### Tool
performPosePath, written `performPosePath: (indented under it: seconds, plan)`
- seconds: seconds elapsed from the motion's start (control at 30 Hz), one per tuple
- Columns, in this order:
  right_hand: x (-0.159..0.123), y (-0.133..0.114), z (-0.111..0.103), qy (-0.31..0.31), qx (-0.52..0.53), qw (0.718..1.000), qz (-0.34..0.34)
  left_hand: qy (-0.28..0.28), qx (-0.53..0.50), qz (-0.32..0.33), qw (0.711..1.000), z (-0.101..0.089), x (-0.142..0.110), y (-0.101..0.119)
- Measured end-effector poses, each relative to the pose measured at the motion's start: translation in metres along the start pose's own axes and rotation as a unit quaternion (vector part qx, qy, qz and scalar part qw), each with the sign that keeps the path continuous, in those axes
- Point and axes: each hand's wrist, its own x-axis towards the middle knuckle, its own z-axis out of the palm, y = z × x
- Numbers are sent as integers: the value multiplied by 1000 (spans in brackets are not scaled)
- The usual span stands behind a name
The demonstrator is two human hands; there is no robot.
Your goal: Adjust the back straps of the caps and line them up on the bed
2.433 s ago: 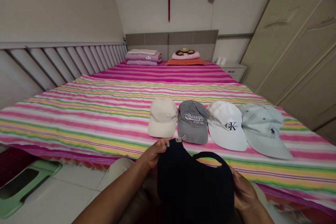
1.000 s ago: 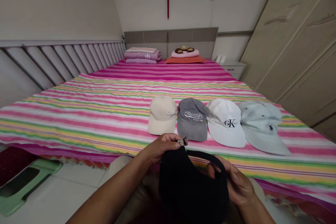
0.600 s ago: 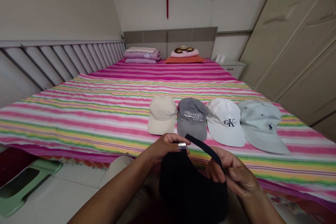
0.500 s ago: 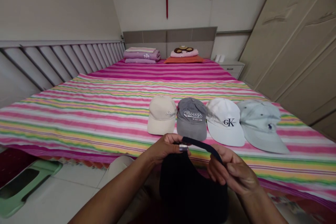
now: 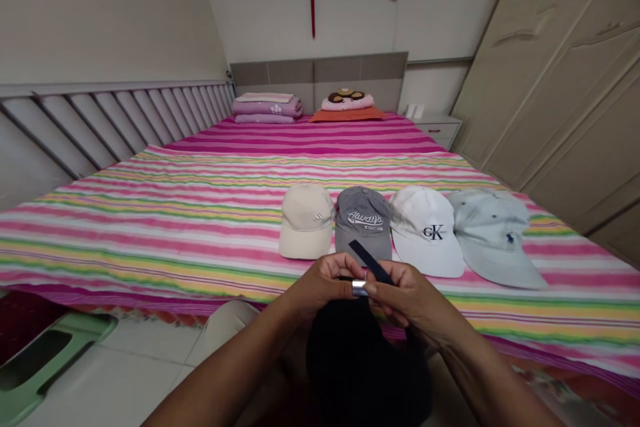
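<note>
A black cap (image 5: 367, 367) hangs below my hands, close to my body. My left hand (image 5: 325, 285) pinches the back of it beside a silver metal buckle (image 5: 359, 287). The dark adjustment strap (image 5: 370, 262) is gripped by my right hand (image 5: 413, 297), whose thumb is at the buckle. The strap's end sticks up and to the left, beyond the fingers. Whether the strap runs through the buckle is hidden. In a row on the bed beyond lie a beige cap (image 5: 306, 220), a grey cap (image 5: 363, 210), a white cap (image 5: 425, 227) and a pale blue-grey cap (image 5: 495, 233).
A striped sheet (image 5: 175, 213) covers the bed. Folded bedding (image 5: 267, 108) and a pillow stack (image 5: 347, 107) sit by the headboard (image 5: 360, 70). A green stool (image 5: 65, 353) stands at lower left, a wardrobe (image 5: 560, 80) at right.
My right hand has moved left, up against my left hand at the buckle. The strap, arched between both hands before, now points up and left from the right fingers.
</note>
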Motion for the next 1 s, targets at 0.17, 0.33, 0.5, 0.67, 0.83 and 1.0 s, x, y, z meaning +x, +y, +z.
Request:
performPosePath:
  seconds: [0.17,0.33,0.5,0.67,0.83,1.0]
  plan:
    - [0,4,1,20,35,999,22,12,85,45,995,2,-2,2]
    - [2,8,0,4,106,994,25,19,228,132,964,0,-5,-2]
    - [5,10,5,25,112,993,14,122,341,247,899,3,-8,-9]
    - [7,12,8,32,113,993,-3,156,225,204,940,6,-8,-11]
    - [7,16,9,56,135,989,-36,123,-91,90,984,2,-4,-13]
    - [3,14,11,68,175,982,-32,102,-182,65,976,-5,-2,-18]
